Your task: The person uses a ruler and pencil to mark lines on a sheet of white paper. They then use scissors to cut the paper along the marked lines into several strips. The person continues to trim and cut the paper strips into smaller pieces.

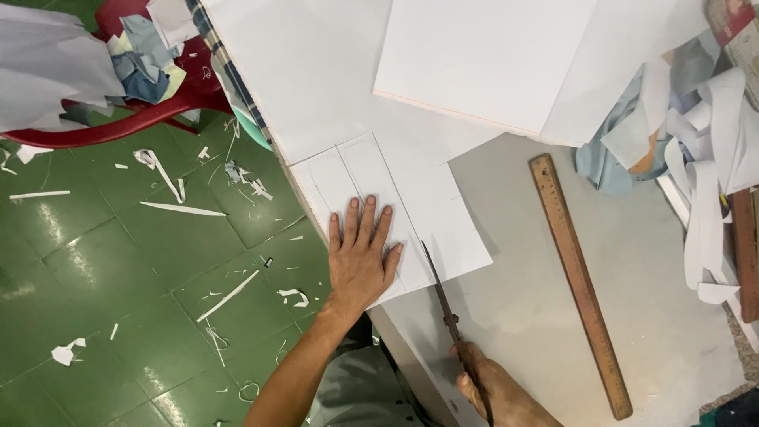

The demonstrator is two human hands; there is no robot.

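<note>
The left hand [362,257] is lying flat, palm down and fingers spread, on a white sheet [395,209] that is bearing faint pencilled outlines of rounded rectangular shapes; its grip is fully open and is pressing the sheet down rather than holding it. The sheet is resting at the near edge of the grey surface [656,285], its left part overhanging that edge slightly. The right hand [494,387] is closing its grip around the handles of a pair of dark scissors [447,304], whose blades are pointing away from the person and meeting the near edge of the sheet just beside the left thumb. A long wooden ruler [579,281] is lying diagonally on the surface, well apart to the right of the scissors. Further white sheets [482,55] are lying beyond the marked one. Strips of white offcuts and blue fabric [696,134] are piling at the right edge. Paper scraps [178,207] are littering the green tiled floor [95,269], and a red chair [134,119] is carrying more cuttings.
</note>
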